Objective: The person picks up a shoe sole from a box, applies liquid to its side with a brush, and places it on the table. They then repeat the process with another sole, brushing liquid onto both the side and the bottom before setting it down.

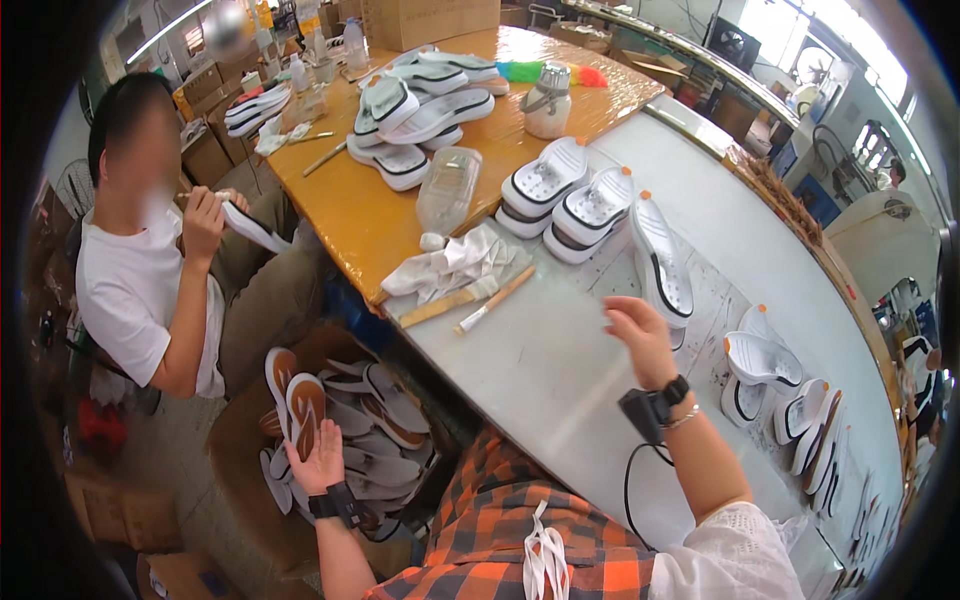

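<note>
My left hand point(318, 458) is over a cardboard box point(228, 470) of shoe soles at the lower left, palm up and fingers stretched out. Just beyond its fingertips lie white soles with brown undersides point(303, 400); whether the fingers touch them I cannot tell. My right hand point(640, 338) hovers over the grey tabletop point(560, 370), fingers loosely bent and apart, with nothing in them. Closest to it is a stack of white soles with black edge lines point(662, 260). Two more stacks, one with its top sole point(593, 205) facing up, stand left of that one.
A white cloth point(450, 268), a brush point(495, 300) and a clear plastic bottle point(448, 190) lie near the table corner. More soles point(765, 358) are spread along the right. A metal flask point(548, 100) stands farther back. At left, a seated person point(150, 290) holds a sole.
</note>
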{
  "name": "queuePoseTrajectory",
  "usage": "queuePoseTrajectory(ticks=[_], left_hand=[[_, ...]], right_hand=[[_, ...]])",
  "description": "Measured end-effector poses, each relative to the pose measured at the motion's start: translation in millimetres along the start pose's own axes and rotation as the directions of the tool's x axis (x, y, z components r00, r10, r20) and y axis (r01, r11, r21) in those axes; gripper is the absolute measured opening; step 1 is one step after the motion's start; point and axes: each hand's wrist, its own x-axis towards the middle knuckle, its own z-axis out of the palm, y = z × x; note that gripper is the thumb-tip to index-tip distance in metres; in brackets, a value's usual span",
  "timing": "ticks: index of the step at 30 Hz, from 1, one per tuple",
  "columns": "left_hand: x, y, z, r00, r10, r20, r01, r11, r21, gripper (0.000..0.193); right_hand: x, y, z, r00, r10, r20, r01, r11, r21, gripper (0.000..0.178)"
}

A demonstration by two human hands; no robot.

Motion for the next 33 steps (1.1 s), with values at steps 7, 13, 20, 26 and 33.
queuePoseTrajectory(ticks=[7,13,20,26,33], left_hand=[[-2.2,-82.2,-3.8,0.864,-0.411,0.292,0.256,0.856,0.449,0.039],[-34.6,-146.0,8.2,0.735,-0.637,0.232,0.378,0.669,0.64,0.036],[-55.8,-128.3,-10.9,0.764,-0.615,0.193,0.363,0.658,0.659,0.035],[-59.3,-139.6,-8.4,0.709,-0.672,0.213,0.408,0.638,0.653,0.035],[-66.7,-171.1,-0.4,0.516,-0.825,0.232,0.443,0.489,0.752,0.035]], right_hand=[[46.3,-5.5,-64.7,0.962,0.265,-0.062,-0.226,0.904,0.362,0.019],[143.3,76.6,-35.9,0.933,0.308,0.187,-0.307,0.951,-0.036,0.024],[174.7,48.1,28.3,0.742,0.651,-0.16,-0.633,0.759,0.153,0.031],[109.0,-2.3,-21.3,0.796,0.501,0.339,-0.513,0.263,0.817,0.038],[-39.2,-28.6,-50.6,0.466,0.422,0.777,-0.872,0.369,0.323,0.034]])
